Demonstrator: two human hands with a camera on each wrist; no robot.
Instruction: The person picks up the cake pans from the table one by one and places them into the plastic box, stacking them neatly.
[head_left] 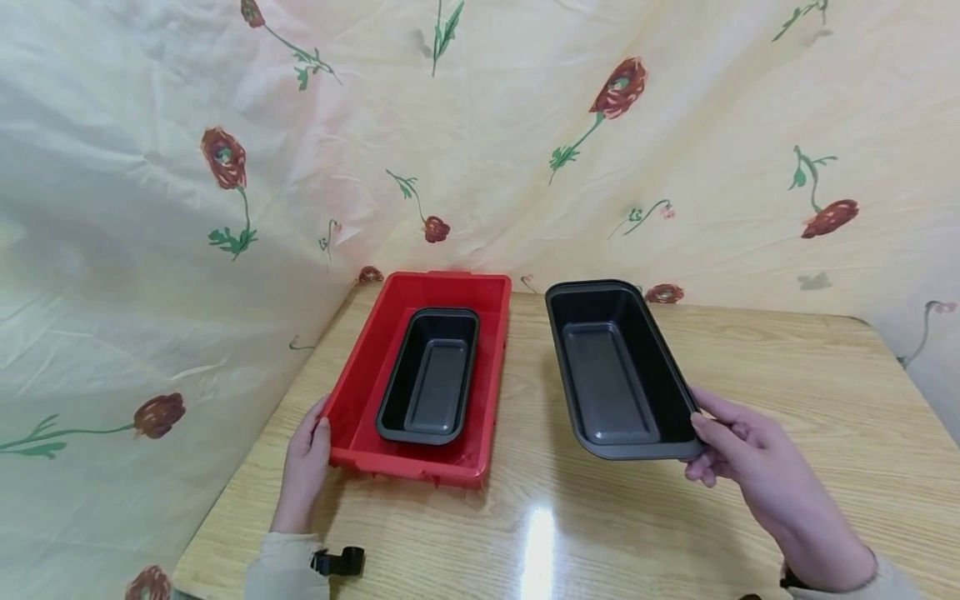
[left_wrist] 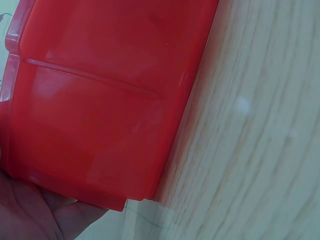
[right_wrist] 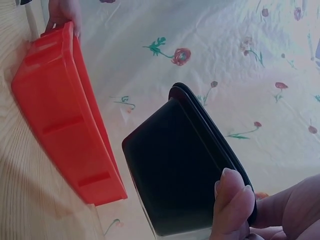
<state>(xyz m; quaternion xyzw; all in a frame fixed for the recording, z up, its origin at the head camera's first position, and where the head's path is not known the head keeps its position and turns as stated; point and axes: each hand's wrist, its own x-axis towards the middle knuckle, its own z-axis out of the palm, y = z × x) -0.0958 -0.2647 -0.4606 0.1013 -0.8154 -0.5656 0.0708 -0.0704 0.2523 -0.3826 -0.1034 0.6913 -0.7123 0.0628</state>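
Note:
My right hand (head_left: 757, 471) pinches the near right corner of a dark loaf pan (head_left: 611, 379), thumb on the rim and fingers beneath. That pan is held above the table, its inside facing up and bare. Seen from the right wrist, its dark outer wall (right_wrist: 170, 165) and rim show, with my fingertips (right_wrist: 232, 200) against it. My left hand (head_left: 303, 467) grips the near left corner of a red plastic tray (head_left: 495, 383). Inside the tray lies another, smaller-looking dark loaf pan (head_left: 438, 383). The left wrist view shows the tray's red outer wall (left_wrist: 100, 115) and part of my palm.
A wooden table (head_left: 810, 375) extends under everything, with more of its surface to the right. Flower-patterned cloth (head_left: 495, 142) hangs behind the table and along its left side. A black strap device (head_left: 337, 561) is on my left wrist.

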